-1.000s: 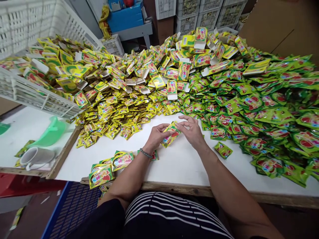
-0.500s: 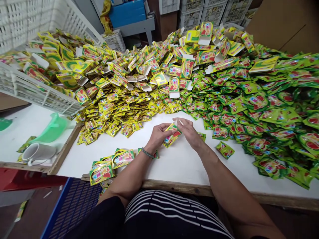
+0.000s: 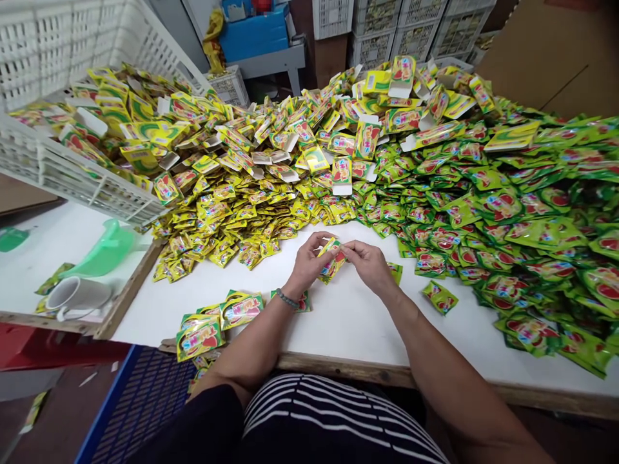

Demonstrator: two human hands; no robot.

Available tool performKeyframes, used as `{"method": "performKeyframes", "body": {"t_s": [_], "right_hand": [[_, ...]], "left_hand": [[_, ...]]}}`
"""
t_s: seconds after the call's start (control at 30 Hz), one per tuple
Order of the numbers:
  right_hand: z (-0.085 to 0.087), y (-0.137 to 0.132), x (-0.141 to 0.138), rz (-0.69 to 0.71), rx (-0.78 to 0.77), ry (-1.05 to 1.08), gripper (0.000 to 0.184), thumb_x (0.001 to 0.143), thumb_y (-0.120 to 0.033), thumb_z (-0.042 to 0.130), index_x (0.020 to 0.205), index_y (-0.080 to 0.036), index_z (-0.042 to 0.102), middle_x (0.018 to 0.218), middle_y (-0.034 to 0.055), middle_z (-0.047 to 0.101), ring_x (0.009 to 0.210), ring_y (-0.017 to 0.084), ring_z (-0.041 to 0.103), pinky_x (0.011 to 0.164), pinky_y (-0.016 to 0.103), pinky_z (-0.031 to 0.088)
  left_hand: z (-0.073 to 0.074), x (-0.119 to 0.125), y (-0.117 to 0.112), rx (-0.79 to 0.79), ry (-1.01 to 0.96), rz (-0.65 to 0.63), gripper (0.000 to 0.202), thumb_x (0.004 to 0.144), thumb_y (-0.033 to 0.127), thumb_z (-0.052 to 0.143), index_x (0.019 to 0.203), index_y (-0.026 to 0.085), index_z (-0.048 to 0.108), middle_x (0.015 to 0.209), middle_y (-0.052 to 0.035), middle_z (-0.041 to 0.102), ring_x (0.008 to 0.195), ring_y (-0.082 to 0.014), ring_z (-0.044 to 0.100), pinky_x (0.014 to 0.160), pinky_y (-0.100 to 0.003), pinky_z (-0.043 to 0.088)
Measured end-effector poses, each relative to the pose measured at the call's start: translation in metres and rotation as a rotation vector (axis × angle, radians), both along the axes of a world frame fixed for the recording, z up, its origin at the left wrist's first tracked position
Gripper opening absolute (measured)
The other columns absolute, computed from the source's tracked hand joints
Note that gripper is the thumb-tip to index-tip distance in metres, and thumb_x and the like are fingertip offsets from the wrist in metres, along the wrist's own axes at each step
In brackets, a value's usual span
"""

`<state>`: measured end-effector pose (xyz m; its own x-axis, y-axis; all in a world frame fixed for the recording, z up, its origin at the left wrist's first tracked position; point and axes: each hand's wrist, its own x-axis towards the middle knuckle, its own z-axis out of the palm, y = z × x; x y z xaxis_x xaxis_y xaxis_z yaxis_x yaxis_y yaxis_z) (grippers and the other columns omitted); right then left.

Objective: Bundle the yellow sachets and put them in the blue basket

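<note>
Both my hands sit at the middle of the white table, close together. My left hand [image 3: 308, 263] and my right hand [image 3: 370, 264] pinch a small yellow-and-green foil sachet [image 3: 332, 260] between their fingers. Just past my fingertips lies a large heap of yellow sachets [image 3: 232, 222], and a heap of green sachets [image 3: 503, 219] spreads to the right. A few flattened cartons lie on top. Near my left wrist, with its beaded bracelet [image 3: 287, 299], lies a small group of larger packets [image 3: 207, 328]. A loose green sachet [image 3: 440, 297] lies right of my right hand.
A tilted white plastic crate [image 3: 72, 151] spills sachets at the left. Beside it are a green plastic scoop [image 3: 109, 251] and a white mug [image 3: 80, 294] on a wood-edged board. Stacked crates [image 3: 416, 32] stand behind. A blue crate [image 3: 140, 406] sits below the table edge.
My hands have drawn closer together, and the sachet now sits more tightly pinched between my fingers. The whole view has shifted slightly as my head moved.
</note>
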<state>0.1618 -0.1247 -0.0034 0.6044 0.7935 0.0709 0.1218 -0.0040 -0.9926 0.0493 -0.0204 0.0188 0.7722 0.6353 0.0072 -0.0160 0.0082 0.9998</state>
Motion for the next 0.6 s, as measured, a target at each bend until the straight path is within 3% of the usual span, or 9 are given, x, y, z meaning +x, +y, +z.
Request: {"method": "performKeyframes", "body": {"t_s": [0.07, 0.13, 0.3, 0.43, 0.6], "right_hand": [[0.002, -0.001, 0.0, -0.055, 0.019, 0.023, 0.045, 0.077, -0.056, 0.062, 0.108, -0.024, 0.065, 0.078, 0.0003, 0.069, 0.067, 0.017, 0.061, 0.07, 0.034, 0.053], [0.006, -0.003, 0.0, -0.071, 0.016, -0.027, 0.051, 0.076, -0.055, 0.064, 0.117, -0.024, 0.063, 0.09, 0.0018, 0.072, 0.072, 0.018, 0.063, 0.074, 0.035, 0.054], [0.018, -0.006, -0.004, -0.035, 0.009, -0.051, 0.037, 0.083, -0.053, 0.056, 0.096, -0.024, 0.075, 0.104, 0.0033, 0.073, 0.1, 0.022, 0.064, 0.094, 0.039, 0.049], [0.015, -0.002, -0.006, -0.125, 0.024, 0.124, 0.036, 0.071, -0.051, 0.07, 0.091, -0.022, 0.076, 0.093, 0.0041, 0.075, 0.088, 0.023, 0.068, 0.086, 0.04, 0.053], [0.012, 0.0, -0.003, -0.182, 0.062, 0.358, 0.033, 0.065, -0.047, 0.074, 0.085, -0.021, 0.077, 0.085, 0.003, 0.076, 0.085, 0.022, 0.068, 0.083, 0.038, 0.054]], "left_hand": [[0.001, 0.0, 0.0, -0.032, 0.006, -0.006, 0.039, 0.07, 0.036, 0.075, 0.101, 0.019, 0.059, 0.081, 0.0017, 0.058, 0.071, -0.0095, 0.058, 0.064, -0.02, 0.045], [0.004, 0.0, -0.001, -0.088, -0.006, 0.01, 0.044, 0.067, 0.036, 0.077, 0.102, 0.019, 0.056, 0.079, 0.0026, 0.059, 0.069, -0.0096, 0.059, 0.064, -0.02, 0.046], [0.011, 0.001, -0.006, -0.186, -0.023, 0.114, 0.055, 0.058, 0.037, 0.083, 0.099, 0.02, 0.05, 0.066, 0.0072, 0.059, 0.053, -0.0069, 0.054, 0.054, -0.018, 0.041], [0.013, 0.002, -0.009, -0.193, -0.014, 0.114, 0.054, 0.055, 0.037, 0.084, 0.095, 0.019, 0.052, 0.063, 0.0068, 0.061, 0.051, -0.0068, 0.054, 0.052, -0.019, 0.041], [0.014, 0.003, -0.009, -0.21, 0.017, 0.06, 0.055, 0.054, 0.036, 0.085, 0.096, 0.019, 0.053, 0.066, 0.0046, 0.065, 0.056, -0.0094, 0.059, 0.055, -0.02, 0.044]]}}
